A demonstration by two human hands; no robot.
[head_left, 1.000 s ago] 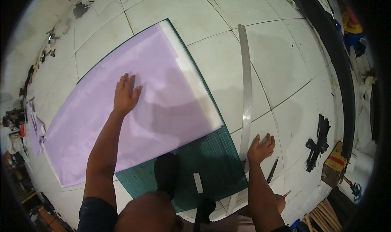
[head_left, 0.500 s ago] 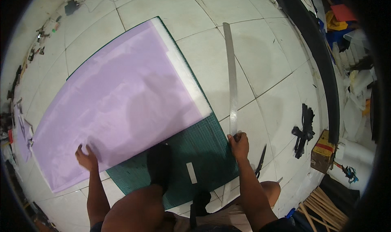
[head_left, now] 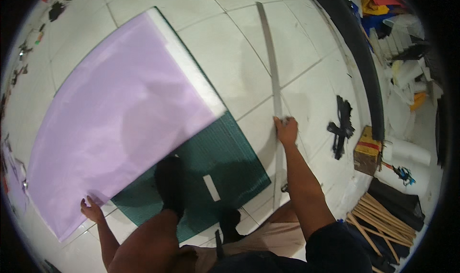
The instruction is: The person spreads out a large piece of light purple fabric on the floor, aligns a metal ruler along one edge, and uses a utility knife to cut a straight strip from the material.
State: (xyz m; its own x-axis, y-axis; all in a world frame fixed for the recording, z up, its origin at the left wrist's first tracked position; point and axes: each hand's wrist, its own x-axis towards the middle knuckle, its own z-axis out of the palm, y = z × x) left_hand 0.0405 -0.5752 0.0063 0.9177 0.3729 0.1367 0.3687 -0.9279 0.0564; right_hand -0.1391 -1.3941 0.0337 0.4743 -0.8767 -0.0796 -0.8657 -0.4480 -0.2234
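Observation:
A lilac sheet (head_left: 120, 96) lies over a white layer (head_left: 191, 67), whose edge shows along its right side. Both rest on a green cutting mat (head_left: 239, 153). My left hand (head_left: 92, 210) is open, fingers spread, at the near edge of the lilac sheet; whether it presses on it I cannot tell. Right of the mat, my right hand (head_left: 287, 130) is closed on a long metal ruler (head_left: 270, 62). The ruler stretches away from me and also reaches back below the hand. A short white strip (head_left: 211, 187) lies on the mat between my feet.
White floor tiles (head_left: 306, 48) surround the mat. At the right lie a black bundle (head_left: 341, 127), a yellow-and-brown box (head_left: 368, 151), white rolls (head_left: 407, 153) and several wooden sticks (head_left: 383, 220). A long black roll (head_left: 362, 57) curves along the right side. Scissors are mostly hidden by my right arm.
My right hand has moved forward along the floor and now grips the ruler partway along it, rather than near its end. The view has shifted; my left hand is nearer the sheet's edge.

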